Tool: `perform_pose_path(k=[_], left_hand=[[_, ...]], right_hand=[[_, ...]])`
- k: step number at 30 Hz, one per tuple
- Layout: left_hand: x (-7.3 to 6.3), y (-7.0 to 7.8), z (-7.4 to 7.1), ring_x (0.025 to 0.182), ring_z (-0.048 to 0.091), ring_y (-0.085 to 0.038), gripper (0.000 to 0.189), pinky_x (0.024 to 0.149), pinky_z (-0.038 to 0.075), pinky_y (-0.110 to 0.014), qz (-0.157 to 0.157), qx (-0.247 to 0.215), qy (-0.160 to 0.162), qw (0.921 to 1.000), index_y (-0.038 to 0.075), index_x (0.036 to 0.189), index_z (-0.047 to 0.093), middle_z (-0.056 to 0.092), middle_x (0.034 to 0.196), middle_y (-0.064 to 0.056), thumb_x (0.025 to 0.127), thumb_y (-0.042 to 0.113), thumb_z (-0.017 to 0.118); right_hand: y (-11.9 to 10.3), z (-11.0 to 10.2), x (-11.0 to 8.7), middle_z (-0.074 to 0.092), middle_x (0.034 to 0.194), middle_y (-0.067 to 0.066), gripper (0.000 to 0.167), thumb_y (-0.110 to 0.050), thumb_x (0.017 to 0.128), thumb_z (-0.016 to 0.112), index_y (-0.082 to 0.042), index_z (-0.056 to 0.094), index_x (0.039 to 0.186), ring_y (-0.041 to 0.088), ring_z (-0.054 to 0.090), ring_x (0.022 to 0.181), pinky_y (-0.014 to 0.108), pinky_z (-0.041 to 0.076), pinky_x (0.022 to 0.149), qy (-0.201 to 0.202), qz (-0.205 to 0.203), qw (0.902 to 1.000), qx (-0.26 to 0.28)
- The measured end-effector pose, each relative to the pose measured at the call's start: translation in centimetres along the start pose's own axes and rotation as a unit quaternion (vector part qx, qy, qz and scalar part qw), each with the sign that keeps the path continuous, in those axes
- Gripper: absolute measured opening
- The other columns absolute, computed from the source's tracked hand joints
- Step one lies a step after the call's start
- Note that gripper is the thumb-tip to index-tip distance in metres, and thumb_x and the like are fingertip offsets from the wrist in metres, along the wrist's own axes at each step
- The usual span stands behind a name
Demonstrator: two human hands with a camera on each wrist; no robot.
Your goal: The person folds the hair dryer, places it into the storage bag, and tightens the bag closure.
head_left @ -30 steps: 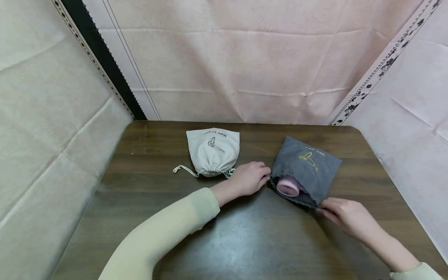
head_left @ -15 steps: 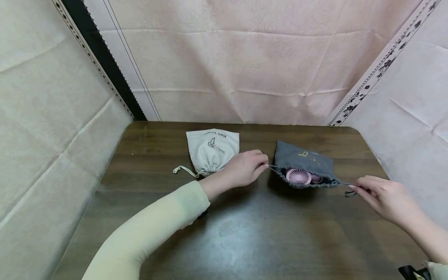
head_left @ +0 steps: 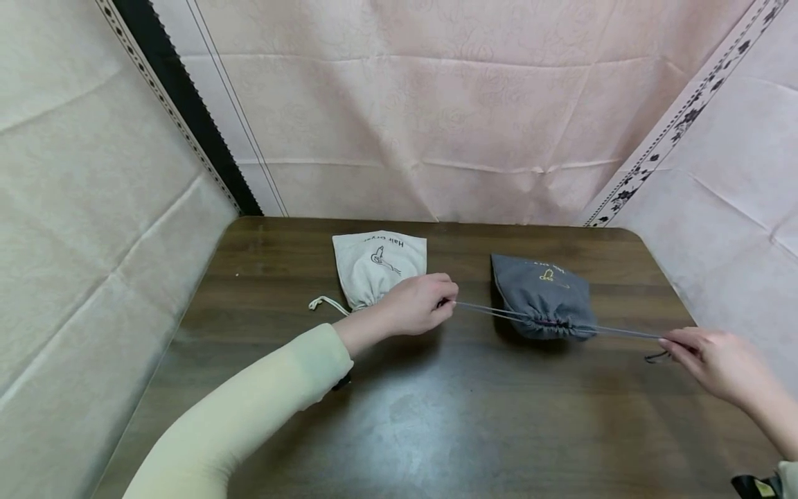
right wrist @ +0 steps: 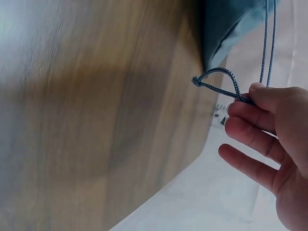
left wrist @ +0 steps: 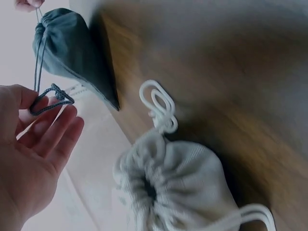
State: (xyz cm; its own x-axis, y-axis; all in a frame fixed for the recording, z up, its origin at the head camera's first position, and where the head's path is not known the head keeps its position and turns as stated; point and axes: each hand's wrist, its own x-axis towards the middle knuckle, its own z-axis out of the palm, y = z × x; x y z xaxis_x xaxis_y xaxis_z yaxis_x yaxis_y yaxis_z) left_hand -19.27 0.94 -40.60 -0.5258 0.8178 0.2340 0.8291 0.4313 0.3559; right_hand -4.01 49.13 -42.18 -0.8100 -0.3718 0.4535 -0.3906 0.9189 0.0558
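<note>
A dark grey drawstring bag (head_left: 541, 294) with a yellow print rests on the table, its mouth gathered into pleats. Out to the left, my left hand (head_left: 416, 305) pinches one end of its drawstring (left wrist: 39, 67) between thumb and forefinger, a knotted loop dangling past the fingers. My right hand (head_left: 717, 360) pinches the opposite drawstring end, whose knotted cord loop (right wrist: 216, 79) sticks out beyond the fingertips. Both cords run taut from the bag. Whatever is inside the bag is hidden now. Behind my left hand lies a white drawstring bag (head_left: 382, 263) printed "Hair Dryer", partly covered by that hand.
A brown wooden table (head_left: 399, 430) carries both bags. White cord loops (left wrist: 161, 106) of the white bag lie close to my left hand. Pale cloth (head_left: 436, 125) hangs behind the table and along both sides.
My hands have moved apart, left hand leftward and right hand rightward, drawing the cords out. The grey bag's mouth has cinched up, and the pink handheld fan seen in it is now hidden.
</note>
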Motion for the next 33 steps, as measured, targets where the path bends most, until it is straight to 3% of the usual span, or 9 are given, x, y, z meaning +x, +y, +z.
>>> perform_pose_path(k=[4,7,11,18,24,28,33], left_hand=[[-0.8,-0.3,-0.7,0.078,0.055,-0.015,0.020,0.070,0.047,-0.030,0.002,-0.005,-0.017,0.9998,0.015,0.080,0.059,0.059,0.090,0.000,0.098,0.006,0.061],[-1.3,-0.4,-0.9,0.079,0.054,-0.015,0.020,0.071,0.047,-0.029,0.001,-0.013,-0.025,0.9996,0.016,0.080,0.058,0.061,0.091,-0.001,0.097,0.006,0.062],[-1.6,-0.3,-1.0,0.080,0.054,-0.014,0.019,0.072,0.047,-0.029,0.002,-0.023,-0.032,0.9992,0.017,0.081,0.059,0.061,0.091,0.000,0.097,0.007,0.062],[-1.3,0.4,-0.8,0.080,0.056,-0.013,0.017,0.073,0.048,-0.028,-0.012,-0.001,-0.039,0.9992,0.018,0.086,0.064,0.060,0.090,0.003,0.101,0.012,0.063],[0.0,1.0,0.0,0.079,0.058,-0.014,0.015,0.067,0.050,-0.030,-0.043,0.048,-0.011,0.9979,0.016,0.090,0.069,0.060,0.088,0.002,0.103,0.015,0.063],[0.8,1.4,0.6,0.082,0.061,-0.014,0.012,0.068,0.053,-0.031,-0.066,0.070,0.002,0.9954,0.016,0.094,0.070,0.062,0.091,0.001,0.103,0.017,0.064],[0.9,1.6,1.2,0.085,0.065,-0.014,0.012,0.068,0.055,-0.032,-0.067,0.084,-0.013,0.9942,0.017,0.098,0.072,0.065,0.094,0.001,0.105,0.021,0.063]], right_hand=[[1.0,0.3,-0.5,0.071,0.070,-0.002,0.014,-0.008,0.097,0.076,-0.005,0.077,0.083,0.010,0.061,0.057,0.047,0.053,0.055,-0.057,0.043,0.9975,-0.004],[1.7,0.6,-0.1,0.066,0.067,-0.010,0.011,-0.004,0.094,0.077,-0.006,0.077,0.083,0.000,0.054,0.057,0.042,0.050,0.052,-0.093,0.066,0.9935,0.003],[2.5,0.9,1.0,0.066,0.067,-0.011,0.010,-0.001,0.095,0.074,-0.003,0.077,0.085,-0.001,0.053,0.055,0.035,0.048,0.050,-0.113,0.086,0.9897,0.020],[4.0,0.6,4.0,0.064,0.065,-0.009,0.023,-0.006,0.104,0.066,-0.003,0.074,0.082,-0.004,0.045,0.052,0.033,0.043,0.050,-0.114,0.117,0.9860,0.031],[5.2,0.2,6.6,0.063,0.064,-0.007,0.024,-0.005,0.104,0.064,-0.004,0.071,0.080,0.004,0.047,0.052,0.035,0.041,0.050,-0.128,0.129,0.9831,0.021],[5.8,0.6,7.2,0.064,0.065,-0.005,0.019,-0.003,0.101,0.065,0.000,0.073,0.083,0.009,0.051,0.054,0.041,0.046,0.052,-0.136,0.122,0.9832,0.009],[5.6,1.5,6.7,0.063,0.065,-0.007,0.016,-0.002,0.099,0.069,0.000,0.073,0.083,0.007,0.049,0.054,0.038,0.045,0.051,-0.144,0.112,0.9830,0.016]])
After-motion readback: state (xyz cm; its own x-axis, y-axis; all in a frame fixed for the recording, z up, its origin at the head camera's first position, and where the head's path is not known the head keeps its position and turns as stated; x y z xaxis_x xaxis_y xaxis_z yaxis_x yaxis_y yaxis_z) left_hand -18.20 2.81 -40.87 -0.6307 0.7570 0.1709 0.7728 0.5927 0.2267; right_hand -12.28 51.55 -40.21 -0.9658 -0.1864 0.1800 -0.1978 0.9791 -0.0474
